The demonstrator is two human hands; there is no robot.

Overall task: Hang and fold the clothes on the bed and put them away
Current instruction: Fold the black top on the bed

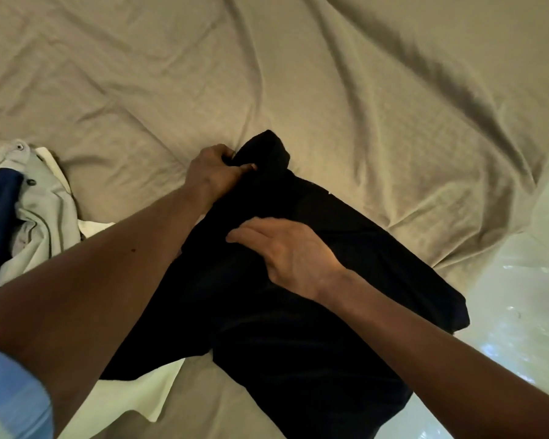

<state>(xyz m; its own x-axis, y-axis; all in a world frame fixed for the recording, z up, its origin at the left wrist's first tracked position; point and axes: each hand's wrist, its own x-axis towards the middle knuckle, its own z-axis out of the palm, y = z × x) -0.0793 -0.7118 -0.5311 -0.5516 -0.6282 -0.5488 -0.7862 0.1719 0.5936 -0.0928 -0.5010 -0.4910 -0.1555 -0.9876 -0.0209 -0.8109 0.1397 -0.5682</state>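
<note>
A black garment point(298, 327) lies spread on the bed in front of me, reaching from the middle of the view down to the lower edge. My left hand point(214, 171) grips a bunched fold at the garment's far end, fingers curled into the cloth. My right hand point(286, 253) rests flat on the middle of the garment, fingers straight and pointing left.
The bed sheet point(330, 90) is beige and wrinkled. A heap of clothes point(29, 210), pale grey with a dark blue piece, lies at the left edge. A white cloth point(146, 394) shows under the black garment at lower left. The bed's edge and a shiny floor point(526, 327) are at right.
</note>
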